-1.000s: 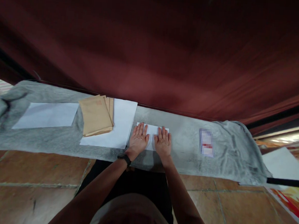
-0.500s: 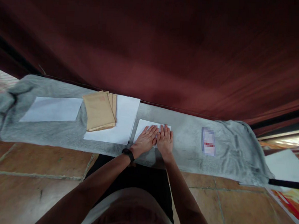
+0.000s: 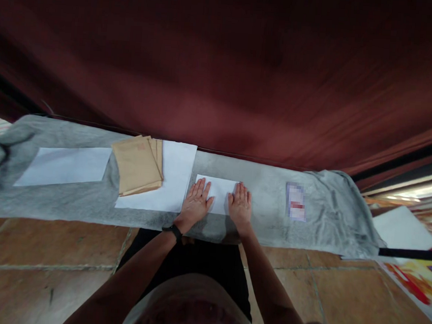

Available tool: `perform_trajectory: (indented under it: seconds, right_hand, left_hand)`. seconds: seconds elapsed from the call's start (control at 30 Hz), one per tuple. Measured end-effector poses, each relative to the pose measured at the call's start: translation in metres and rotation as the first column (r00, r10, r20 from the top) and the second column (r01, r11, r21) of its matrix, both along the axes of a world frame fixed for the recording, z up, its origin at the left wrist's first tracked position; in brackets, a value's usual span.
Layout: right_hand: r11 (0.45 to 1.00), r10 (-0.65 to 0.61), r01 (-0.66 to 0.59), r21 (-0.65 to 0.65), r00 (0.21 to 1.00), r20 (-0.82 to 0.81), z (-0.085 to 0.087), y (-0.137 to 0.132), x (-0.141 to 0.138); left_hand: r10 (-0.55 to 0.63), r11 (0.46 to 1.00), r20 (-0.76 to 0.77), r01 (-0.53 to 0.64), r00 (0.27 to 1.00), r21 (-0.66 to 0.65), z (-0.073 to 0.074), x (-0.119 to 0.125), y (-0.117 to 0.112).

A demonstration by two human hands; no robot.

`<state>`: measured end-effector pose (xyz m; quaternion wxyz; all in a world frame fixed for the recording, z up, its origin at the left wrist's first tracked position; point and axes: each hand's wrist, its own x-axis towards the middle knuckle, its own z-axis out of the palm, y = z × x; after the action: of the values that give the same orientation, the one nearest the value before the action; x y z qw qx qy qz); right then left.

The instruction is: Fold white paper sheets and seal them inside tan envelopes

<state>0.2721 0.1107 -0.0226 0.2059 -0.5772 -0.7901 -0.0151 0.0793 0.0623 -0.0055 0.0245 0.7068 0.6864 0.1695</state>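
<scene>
A small folded white paper (image 3: pixel 217 191) lies on a grey cloth (image 3: pixel 265 205) spread over the floor. My left hand (image 3: pixel 194 205) lies flat on the paper's left end, fingers stretched out. My right hand (image 3: pixel 240 205) lies flat on its right end, fingers likewise stretched. A black band sits on my left wrist (image 3: pixel 173 230). Bare paper shows between the two hands.
Left of my hands lie a larger white sheet (image 3: pixel 176 179) with a stack of brown envelopes (image 3: pixel 136 166) on it, and a long white envelope (image 3: pixel 65 166) farther left. A small printed card (image 3: pixel 296 202) lies to the right. Dark red curtain behind; tiled floor in front.
My hands, side by side at the paper's middle half a second ago, have slid apart to its two ends.
</scene>
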Motion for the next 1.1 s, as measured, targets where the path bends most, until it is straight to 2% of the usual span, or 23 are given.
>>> perform_trajectory:
  seconds: [0.17,0.27,0.33,0.43,0.53,0.83,0.9,1.03,1.1]
  right_hand:
    - [0.996,-0.080,0.080,0.033,0.997,-0.025,0.001,-0.005,0.016]
    - [0.991,-0.125,0.127,0.042,0.991,-0.048,0.004,-0.015,0.006]
    - [0.998,-0.059,0.060,0.024,0.997,-0.052,0.006,-0.027,-0.012]
    - [0.987,0.149,-0.152,-0.050,0.988,-0.050,0.009,-0.043,-0.041]
    - [0.975,0.201,-0.204,-0.084,0.979,-0.035,0.011,-0.050,-0.052]
    - [0.998,0.064,-0.064,0.003,0.998,0.020,0.004,-0.042,-0.004]
    - [0.999,0.052,-0.052,0.013,0.998,0.025,0.001,-0.042,-0.002]
    - [0.999,0.042,-0.043,0.025,0.999,0.032,-0.004,-0.041,-0.005]
    - [0.998,0.049,-0.051,0.044,0.998,0.030,-0.005,-0.040,-0.006]
  left_hand:
    - [0.010,1.000,-0.013,-0.010,1.000,0.010,0.000,0.001,0.000]
    - [0.007,1.000,-0.025,-0.006,1.000,0.025,-0.001,0.001,0.000]
    - [0.003,1.000,-0.030,-0.002,1.000,0.027,-0.001,0.000,0.000]
    - [-0.011,1.000,-0.043,0.011,0.999,0.002,-0.001,-0.001,0.001]
    - [-0.017,1.000,-0.054,0.016,0.998,-0.013,-0.001,-0.002,0.002]
    - [0.038,0.997,-0.048,-0.035,0.998,0.062,-0.010,0.000,0.003]
    - [0.011,0.998,-0.050,-0.008,0.999,0.070,-0.012,0.009,0.008]
    - [-0.128,0.991,-0.049,0.130,0.991,0.039,-0.013,0.040,0.025]
    - [-0.131,0.991,-0.052,0.133,0.990,0.033,-0.014,0.049,0.035]
